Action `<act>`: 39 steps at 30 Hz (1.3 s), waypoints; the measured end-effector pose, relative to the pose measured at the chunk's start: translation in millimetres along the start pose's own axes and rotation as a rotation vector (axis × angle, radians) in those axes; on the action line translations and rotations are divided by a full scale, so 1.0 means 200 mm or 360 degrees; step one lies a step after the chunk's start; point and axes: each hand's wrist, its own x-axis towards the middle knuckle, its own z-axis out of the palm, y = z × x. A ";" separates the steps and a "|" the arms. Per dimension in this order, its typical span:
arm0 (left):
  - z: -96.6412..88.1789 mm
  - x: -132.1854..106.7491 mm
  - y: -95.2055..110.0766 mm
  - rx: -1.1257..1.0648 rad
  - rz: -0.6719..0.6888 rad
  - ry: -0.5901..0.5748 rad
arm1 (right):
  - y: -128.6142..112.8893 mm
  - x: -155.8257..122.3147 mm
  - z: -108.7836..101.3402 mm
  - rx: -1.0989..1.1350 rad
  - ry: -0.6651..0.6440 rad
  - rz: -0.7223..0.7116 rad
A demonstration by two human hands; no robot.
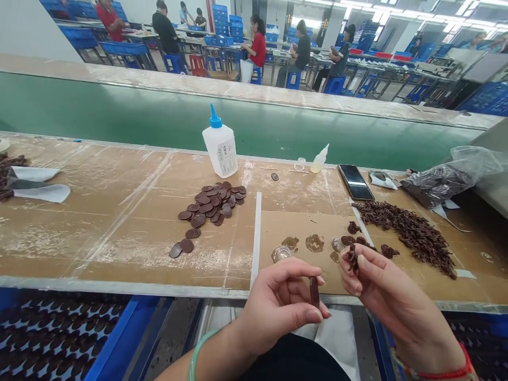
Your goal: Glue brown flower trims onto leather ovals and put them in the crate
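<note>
Upright, brown disc (314, 292) between left fingers (297, 270); dark clump (352, 259) pinched by right fingers (367, 262)

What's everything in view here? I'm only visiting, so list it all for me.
Brown discs: dozens, dark brown, piled mid-table.
Work table: one, tan and scuffed, in front of the person.
Heap of pieces: one, dark brown, right side of table.
Squeeze bottle: one, white with blue nozzle, behind the discs.
Small bottle: one, yellowish, back of table.
Phone: one, black, back right.
Plastic bag: one, clear with dark contents, far right.
Cardboard sheet: one, tan with brown smears, front of table.
Seated co-workers: three, beyond the green partition.
Crates: many, blue, stacked in the background.
Left hand: one, holding a brown disc, green bangle.
Right hand: one, pinching a dark piece, red wrist cord.
</note>
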 end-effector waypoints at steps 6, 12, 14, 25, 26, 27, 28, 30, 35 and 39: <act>0.04 0.00 -0.01 -0.0044 0.0020 -0.0034 | 0.02 -0.09 0.09 0.0318 -0.0235 0.0160; 0.06 0.01 -0.01 -0.0073 0.0074 -0.0045 | 0.01 -0.14 0.13 0.0235 -0.0146 -0.0075; 0.06 0.01 -0.01 -0.0108 0.0038 -0.0044 | 0.01 -0.17 0.13 0.0135 -0.0089 -0.0135; 0.05 0.01 -0.02 -0.0192 -0.0039 -0.0034 | 0.01 -0.22 0.12 -0.0397 -0.0176 -0.0590; 0.05 0.01 -0.02 -0.0201 -0.0026 -0.0052 | 0.00 -0.22 0.13 -0.0438 -0.0165 -0.0629; 0.05 0.01 -0.02 -0.0210 -0.0019 -0.0063 | 0.00 -0.22 0.13 -0.0470 -0.0150 -0.0663; 0.05 0.01 -0.02 -0.0216 -0.0016 -0.0069 | 0.00 -0.21 0.14 -0.0495 -0.0131 -0.0691; 0.05 0.01 -0.02 -0.0221 -0.0010 -0.0072 | 0.00 -0.21 0.14 -0.0528 -0.0083 -0.0720; 0.06 0.02 -0.02 -0.0211 -0.0019 -0.0044 | 0.00 -0.21 0.13 -0.0578 -0.0026 -0.0776; 0.06 0.02 -0.02 -0.0209 -0.0012 -0.0019 | -0.01 -0.21 0.13 -0.0632 -0.0052 -0.0784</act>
